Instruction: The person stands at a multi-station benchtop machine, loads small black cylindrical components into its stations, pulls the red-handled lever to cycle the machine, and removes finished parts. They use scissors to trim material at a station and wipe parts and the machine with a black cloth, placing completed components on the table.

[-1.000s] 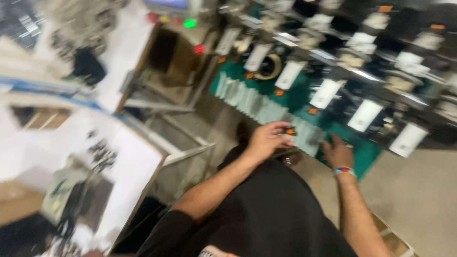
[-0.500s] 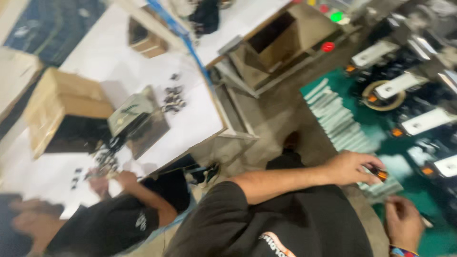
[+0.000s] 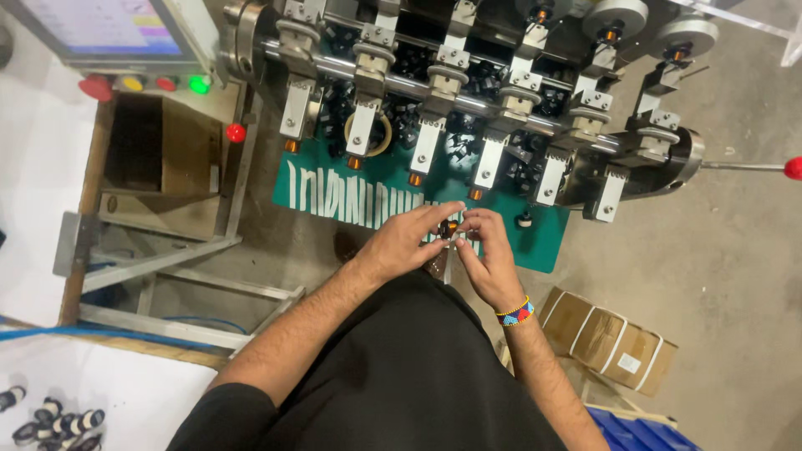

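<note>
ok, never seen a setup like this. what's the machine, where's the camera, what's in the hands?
The camera sits on the person's head and looks down past a black shirt. In front is a machine with a row of metal arms on a shaft, each tipped with a small copper-coloured coil. Below lies a green mat with white strips laid in a row. The left hand and right hand meet over the mat, pinching one small copper-coloured coil between the fingertips. A cardboard box stands on the floor.

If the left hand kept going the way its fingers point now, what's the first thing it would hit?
The left hand points right, so it would probably first meet the small copper-wound coil pinched between both hands, then the right hand. Depth is unclear.
</note>
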